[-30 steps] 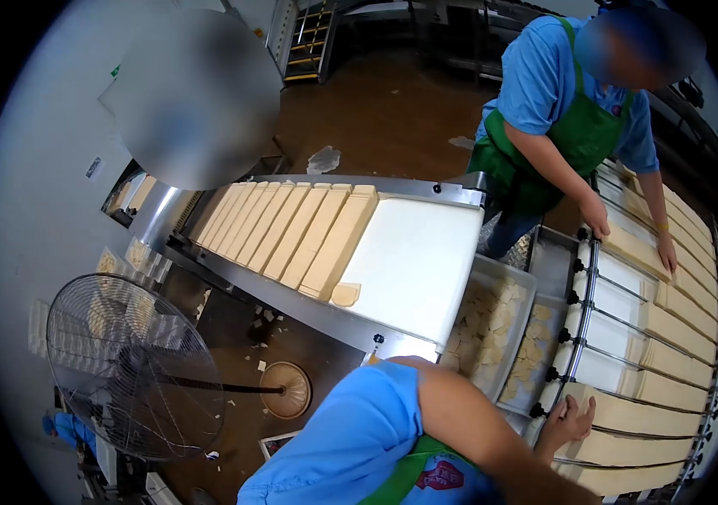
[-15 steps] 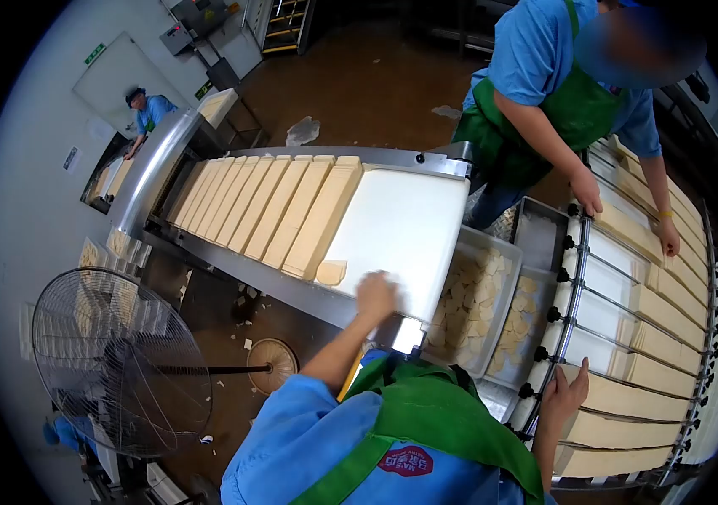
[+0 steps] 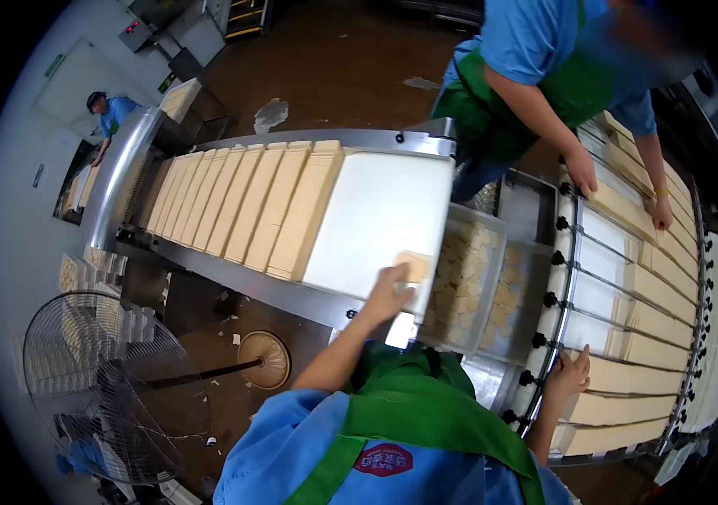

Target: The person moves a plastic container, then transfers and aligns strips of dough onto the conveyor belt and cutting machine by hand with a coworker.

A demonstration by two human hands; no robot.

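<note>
My left hand [image 3: 388, 293] is closed on a small pale dough piece [image 3: 414, 266], above the right end of the white conveyor belt [image 3: 380, 202]. To its left, stacked dough strips [image 3: 306, 215] lie in a row across that belt. My right hand [image 3: 568, 377] is at the near rail of the right-hand conveyor, beside the ends of folded dough strips [image 3: 628, 376]. Its fingers are apart, with nothing visible in them.
Bins of dough scraps [image 3: 458, 290] stand between the conveyors. Across from me, a co-worker's hands [image 3: 582, 172] handle a dough strip [image 3: 626, 206]. A floor fan [image 3: 110, 387] stands at the left, and another person [image 3: 110, 118] works at the far left.
The small dough piece beside the stacked strips has left that spot and is now in my left hand, farther right. My right hand stays by the rail. The camera view has shifted slightly.
</note>
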